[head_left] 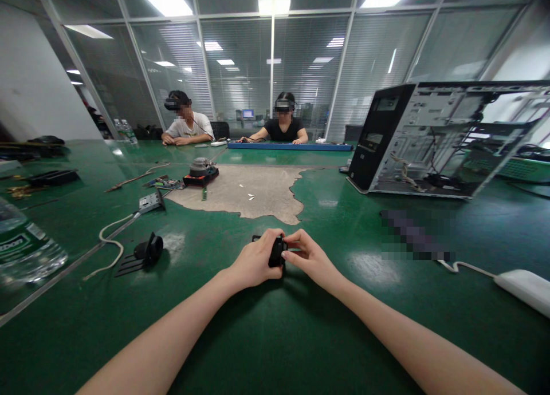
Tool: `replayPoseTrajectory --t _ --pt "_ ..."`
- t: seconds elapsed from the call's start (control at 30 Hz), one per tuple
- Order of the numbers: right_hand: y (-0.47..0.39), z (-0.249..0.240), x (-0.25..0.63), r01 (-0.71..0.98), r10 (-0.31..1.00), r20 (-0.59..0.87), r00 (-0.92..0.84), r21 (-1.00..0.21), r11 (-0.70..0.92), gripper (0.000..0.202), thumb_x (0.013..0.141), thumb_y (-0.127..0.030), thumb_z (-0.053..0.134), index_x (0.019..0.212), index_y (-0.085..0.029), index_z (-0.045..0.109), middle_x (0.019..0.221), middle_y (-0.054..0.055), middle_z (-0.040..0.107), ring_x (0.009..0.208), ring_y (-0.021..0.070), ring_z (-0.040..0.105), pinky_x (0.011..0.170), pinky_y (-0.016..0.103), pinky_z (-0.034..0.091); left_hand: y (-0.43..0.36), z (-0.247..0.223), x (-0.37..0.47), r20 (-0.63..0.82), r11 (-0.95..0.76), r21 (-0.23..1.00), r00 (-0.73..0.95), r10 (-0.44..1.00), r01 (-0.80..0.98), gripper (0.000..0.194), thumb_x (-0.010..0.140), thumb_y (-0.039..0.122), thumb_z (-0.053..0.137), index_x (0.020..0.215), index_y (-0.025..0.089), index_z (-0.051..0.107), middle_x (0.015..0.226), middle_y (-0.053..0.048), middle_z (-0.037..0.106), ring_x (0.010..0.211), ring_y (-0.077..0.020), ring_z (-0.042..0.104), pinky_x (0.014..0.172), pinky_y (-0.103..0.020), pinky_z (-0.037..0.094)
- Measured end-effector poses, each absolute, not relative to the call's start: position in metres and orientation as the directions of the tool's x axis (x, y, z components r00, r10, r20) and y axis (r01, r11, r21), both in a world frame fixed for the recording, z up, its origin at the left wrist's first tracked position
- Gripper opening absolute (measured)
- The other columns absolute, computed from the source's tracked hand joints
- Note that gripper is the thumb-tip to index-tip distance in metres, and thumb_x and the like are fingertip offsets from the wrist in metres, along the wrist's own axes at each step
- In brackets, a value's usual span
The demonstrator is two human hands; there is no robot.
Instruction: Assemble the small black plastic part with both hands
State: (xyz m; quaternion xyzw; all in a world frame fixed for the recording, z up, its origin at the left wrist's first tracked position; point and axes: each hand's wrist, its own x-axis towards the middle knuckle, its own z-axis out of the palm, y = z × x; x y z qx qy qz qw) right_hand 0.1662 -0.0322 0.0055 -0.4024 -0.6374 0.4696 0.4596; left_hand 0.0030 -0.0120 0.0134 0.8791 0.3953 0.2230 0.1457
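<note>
A small black plastic part [276, 253] is held just above or on the green table, in front of me. My left hand [254, 261] wraps round it from the left, hiding much of it, and a dark edge shows beyond the knuckles. On its right side, the thumb and fingers of my right hand [313, 262] pinch the same part. Its exact kind cannot be made out. To the left lies another black plastic piece [148, 248] with a round end and several thin prongs.
An opened computer case [387, 140] stands at the right. A heatsink with fan [201, 170] and a small green board [204, 194] lie ahead. A water bottle [26, 246] is at the left. Two people with headsets sit across the table [240, 338].
</note>
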Motion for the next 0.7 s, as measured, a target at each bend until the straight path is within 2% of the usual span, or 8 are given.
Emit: replayPoseTrajectory --t 0.2,0.33,0.5,0.7 --pt "-0.0299 0.0028 0.1668 0.123 0.944 0.213 -0.251 -0.961 0.249 0.026 0.070 -0.028 0.059 0.091 -0.021 0.045 0.092 0.002 0.054 0.089 0.0156 0.055 0.080 0.034 0.045 -0.0125 0.0131 0.0043 0.246 -0.608 0.442 0.562 0.789 0.660 0.060 0.063 0.024 0.057 0.115 0.026 0.028 0.110 -0.003 0.047 0.082 -0.0197 0.057 0.070 -0.030 0.044" --pt "-0.0320 0.0039 0.1678 0.095 0.929 0.228 -0.292 -0.959 0.266 0.023 0.069 -0.025 0.060 0.087 -0.022 0.045 0.091 0.000 0.055 0.086 0.0144 0.056 0.080 0.033 0.045 -0.0127 0.0136 0.0043 0.246 -0.613 0.434 0.567 0.786 0.661 0.060 0.062 0.024 0.058 0.114 0.026 0.029 0.110 -0.003 0.047 0.080 -0.0198 0.057 0.067 -0.030 0.044" --pt "-0.0317 0.0043 0.1672 0.084 0.947 0.222 -0.233 -0.965 0.247 0.018 0.072 -0.029 0.058 0.082 -0.021 0.046 0.088 0.000 0.055 0.087 0.0155 0.056 0.076 0.032 0.046 -0.0128 0.0143 0.0037 0.262 -0.630 0.422 0.578 0.773 0.652 0.058 0.063 0.024 0.056 0.114 0.025 0.028 0.109 -0.003 0.047 0.078 -0.0197 0.057 0.066 -0.030 0.045" --pt "-0.0286 0.0014 0.1679 0.116 0.947 0.209 -0.244 -0.963 0.242 0.024 0.072 -0.029 0.058 0.092 -0.021 0.046 0.093 0.003 0.055 0.089 0.0160 0.055 0.080 0.034 0.045 -0.0122 0.0147 0.0036 0.268 -0.639 0.416 0.584 0.766 0.648 0.059 0.063 0.025 0.056 0.115 0.024 0.027 0.108 -0.003 0.047 0.081 -0.0213 0.057 0.067 -0.031 0.045"
